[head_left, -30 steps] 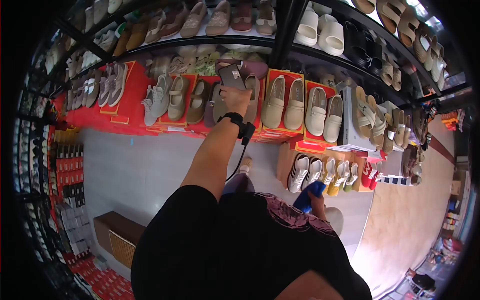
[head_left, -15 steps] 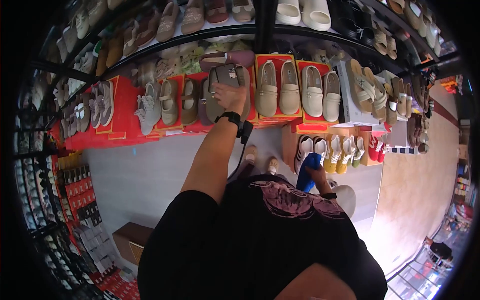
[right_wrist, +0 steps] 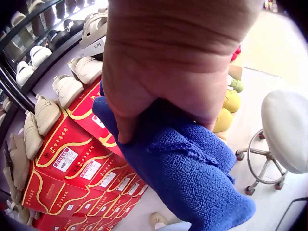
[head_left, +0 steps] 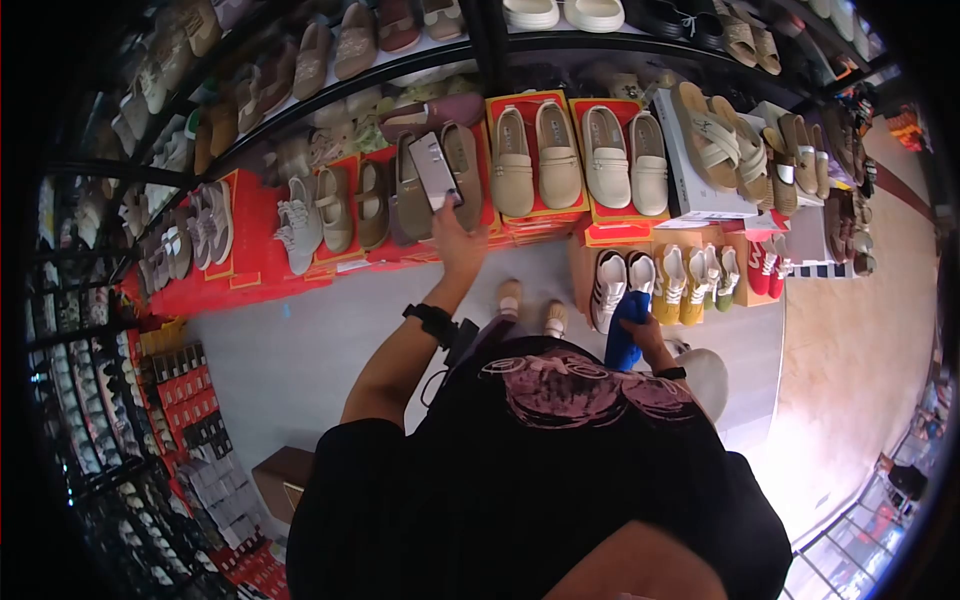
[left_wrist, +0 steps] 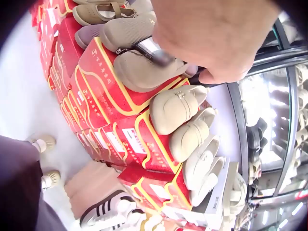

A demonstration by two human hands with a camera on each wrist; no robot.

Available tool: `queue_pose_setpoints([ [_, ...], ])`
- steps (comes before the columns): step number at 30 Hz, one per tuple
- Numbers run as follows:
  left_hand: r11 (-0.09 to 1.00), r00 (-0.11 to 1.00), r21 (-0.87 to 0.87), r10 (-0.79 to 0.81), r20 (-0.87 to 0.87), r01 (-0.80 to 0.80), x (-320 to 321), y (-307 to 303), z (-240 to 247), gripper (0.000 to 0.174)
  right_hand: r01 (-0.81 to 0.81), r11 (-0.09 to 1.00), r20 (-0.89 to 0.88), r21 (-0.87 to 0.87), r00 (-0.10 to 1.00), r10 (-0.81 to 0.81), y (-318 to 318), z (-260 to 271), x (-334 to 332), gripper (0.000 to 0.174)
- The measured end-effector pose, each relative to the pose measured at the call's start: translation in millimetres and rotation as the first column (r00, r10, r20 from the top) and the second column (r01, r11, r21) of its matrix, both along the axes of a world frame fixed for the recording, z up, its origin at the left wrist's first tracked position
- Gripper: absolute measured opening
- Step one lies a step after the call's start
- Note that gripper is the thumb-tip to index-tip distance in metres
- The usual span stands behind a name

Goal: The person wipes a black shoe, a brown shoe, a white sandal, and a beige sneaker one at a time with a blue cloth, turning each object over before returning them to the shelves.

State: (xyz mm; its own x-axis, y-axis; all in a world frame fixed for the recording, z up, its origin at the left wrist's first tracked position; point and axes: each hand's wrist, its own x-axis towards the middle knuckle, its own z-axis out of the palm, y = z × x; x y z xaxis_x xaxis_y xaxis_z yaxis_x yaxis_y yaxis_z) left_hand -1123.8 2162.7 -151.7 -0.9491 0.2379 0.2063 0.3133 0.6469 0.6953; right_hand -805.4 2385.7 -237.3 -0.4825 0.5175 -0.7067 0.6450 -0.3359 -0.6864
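Note:
My left hand [head_left: 459,240] pinches the lower end of a phone [head_left: 436,172] with a lit screen, held over a pair of grey-brown shoes [head_left: 462,165] on a red box. In the left wrist view the hand [left_wrist: 211,38] covers part of the phone, and a grey shoe [left_wrist: 142,72] lies beside it. A blue cloth [head_left: 624,335] hangs from my right hand [head_left: 650,338], low in front of the yellow shoes. The right wrist view shows the hand [right_wrist: 168,72] gripping the bunched cloth [right_wrist: 192,168], its fingers partly hidden in the folds.
Beige loafers [head_left: 556,160] and cream loafers [head_left: 606,165] stand right of the phone on red boxes. Black-framed shelves [head_left: 400,65] with shoes rise behind. A white round stool [head_left: 705,380] stands on the floor at the right, a brown bench [head_left: 280,475] at the lower left.
The phone, dark-faced before, now shows its lit screen and stands more upright. My left hand has drawn back toward my body below it. The head view has shifted; the right hand still holds the cloth.

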Motion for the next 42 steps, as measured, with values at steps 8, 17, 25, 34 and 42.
queue_pose_setpoints([
  [8,0.997,0.992,-0.016,0.071,0.105,-0.069,25.2,-9.9,-34.7,0.079,-0.198,0.980,-0.033,0.008,0.980,0.198,6.1,15.9,-43.7,0.037],
  [17,0.966,0.920,-0.035,0.255,0.299,-0.257,-43.8,-16.3,-51.1,0.098,-0.297,0.951,-0.006,0.084,0.954,0.298,6.6,13.8,-86.4,0.044],
  [25,0.919,0.795,-0.127,0.388,0.466,-0.374,-56.8,6.5,-31.1,0.104,-0.259,0.959,0.032,0.117,0.966,0.257,1.7,-1.8,-98.0,0.048],
  [34,0.848,0.676,-0.226,0.522,0.521,-0.480,-61.4,30.3,5.6,0.094,-0.185,0.981,-0.008,0.058,0.983,0.186,-5.6,5.8,-85.9,0.046],
  [42,0.745,0.612,-0.275,0.660,0.436,-0.608,-64.2,67.6,6.8,0.081,-0.208,0.972,0.156,0.108,0.969,0.191,-0.8,0.7,-57.6,0.046],
])
